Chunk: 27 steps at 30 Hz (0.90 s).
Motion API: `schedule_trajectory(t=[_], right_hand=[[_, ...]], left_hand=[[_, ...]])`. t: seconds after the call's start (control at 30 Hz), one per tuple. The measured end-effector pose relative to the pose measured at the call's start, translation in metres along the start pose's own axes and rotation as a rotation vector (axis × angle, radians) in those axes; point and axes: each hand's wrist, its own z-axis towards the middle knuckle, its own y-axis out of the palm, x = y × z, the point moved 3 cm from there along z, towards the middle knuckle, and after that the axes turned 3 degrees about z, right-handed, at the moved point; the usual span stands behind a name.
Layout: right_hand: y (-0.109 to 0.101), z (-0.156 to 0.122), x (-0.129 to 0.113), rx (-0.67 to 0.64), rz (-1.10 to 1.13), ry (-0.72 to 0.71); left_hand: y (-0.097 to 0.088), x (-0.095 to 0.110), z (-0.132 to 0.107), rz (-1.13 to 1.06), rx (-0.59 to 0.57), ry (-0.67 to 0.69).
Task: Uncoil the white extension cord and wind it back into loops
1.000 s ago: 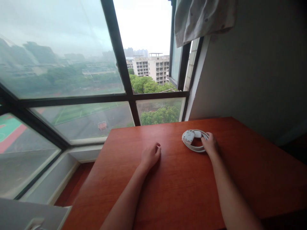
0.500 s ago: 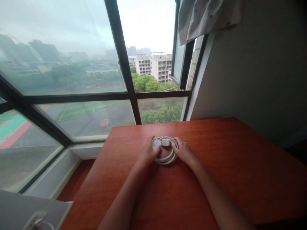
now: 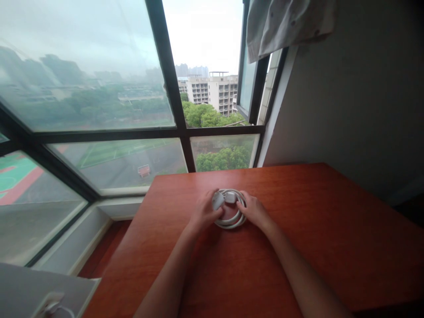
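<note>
A coiled white cable (image 3: 232, 218) with white plug ends lies on the reddish-brown wooden table (image 3: 298, 247), near its far middle. My left hand (image 3: 202, 213) grips the coil's left side, fingers curled round the plug end (image 3: 217, 201). On the coil's right side rests my right hand (image 3: 254, 211), its fingers bent over the loops. Both forearms reach forward from the bottom of the view.
A large dark-framed window (image 3: 165, 88) rises behind the table. A grey wall (image 3: 357, 97) stands on the right, with cloth (image 3: 288, 22) hanging at the top. At the bottom left a white object (image 3: 49, 304) lies on a grey ledge.
My right hand slid the coil from the table's right toward the middle, and my left hand came up to take its left side. In the last half second the plug end lifted slightly.
</note>
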Motion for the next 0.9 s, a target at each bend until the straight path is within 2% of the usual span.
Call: schedule_trajectory(t=[0.27, 0.6, 0.9], right_hand=[[0.0007, 0.0002, 0.0017, 0.008, -0.004, -0.02], [-0.0017, -0.0011, -0.0013, -0.002, 0.006, -0.009], [0.0, -0.0001, 0.0006, 0.014, 0.006, 0.004]], left_hand=[[-0.0017, -0.0028, -0.0001, -0.023, 0.067, 0.026], [-0.0022, -0.008, 0.0004, -0.068, 0.024, -0.006], [-0.0006, -0.0019, -0.0004, -0.049, 0.02, 0.006]])
